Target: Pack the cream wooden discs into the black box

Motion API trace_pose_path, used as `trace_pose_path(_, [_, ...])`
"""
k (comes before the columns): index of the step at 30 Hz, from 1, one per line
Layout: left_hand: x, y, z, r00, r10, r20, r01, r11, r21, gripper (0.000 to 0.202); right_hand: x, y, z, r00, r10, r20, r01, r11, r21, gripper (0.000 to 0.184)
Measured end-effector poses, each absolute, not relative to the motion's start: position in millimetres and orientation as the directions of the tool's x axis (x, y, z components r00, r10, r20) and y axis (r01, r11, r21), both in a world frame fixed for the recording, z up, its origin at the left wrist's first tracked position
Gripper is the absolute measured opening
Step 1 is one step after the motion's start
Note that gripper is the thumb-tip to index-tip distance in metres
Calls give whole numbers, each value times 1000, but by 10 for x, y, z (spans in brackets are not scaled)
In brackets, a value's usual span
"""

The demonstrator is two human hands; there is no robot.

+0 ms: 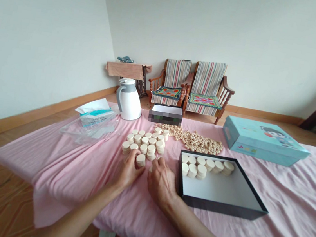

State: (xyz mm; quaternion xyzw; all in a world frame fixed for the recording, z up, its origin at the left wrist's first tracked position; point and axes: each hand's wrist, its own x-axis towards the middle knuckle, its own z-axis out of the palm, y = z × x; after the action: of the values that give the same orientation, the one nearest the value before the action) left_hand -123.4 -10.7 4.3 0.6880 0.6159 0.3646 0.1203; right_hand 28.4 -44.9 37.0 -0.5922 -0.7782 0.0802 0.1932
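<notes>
My left hand (128, 172) curls around a short stack of round, pale wooden discs (140, 160), thumb and fingers on its sides. Just to the right, my right hand (163, 178) is closed in a pinch. A pale disc edge shows at its fingertips, the rest hidden by the hand. Beyond both hands stand several more stacks of discs (144, 141) in uneven rows. On the right, an open black tray with a white inside (219, 188) holds more disc stacks (201, 171) along its far and left parts.
Small loose wooden pieces (202, 143) are heaped behind the stacks. A second black box (166, 114), partly blurred, stands at the back. A white jug (129, 100), clear plastic packaging (88, 128) and a turquoise box (264, 140) rest on the pink cloth (78, 174).
</notes>
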Motion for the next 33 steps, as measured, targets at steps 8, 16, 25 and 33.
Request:
trace_pose_path(8, [-1110,-318,541,91,922,377,768,-306,562,38,539,-572,669,-232,931,283,679,363,-638,20])
trace_pose_path(16, [-467,-352,901,285,874,394,714,-467,521,43,1134,-377,886,-147,989,-25,492,52,-869,41])
trace_pose_path(25, [253,-335,917,441,806,395,580,-592,560,50,1732,-536,1035,-123,971,-206,221,-175,-959,12])
trace_pose_path(33, [512,-312,858,516,754,406,535,-654,535,33,2041,-582,931,-153,957,-246,-4,-249,-968,22])
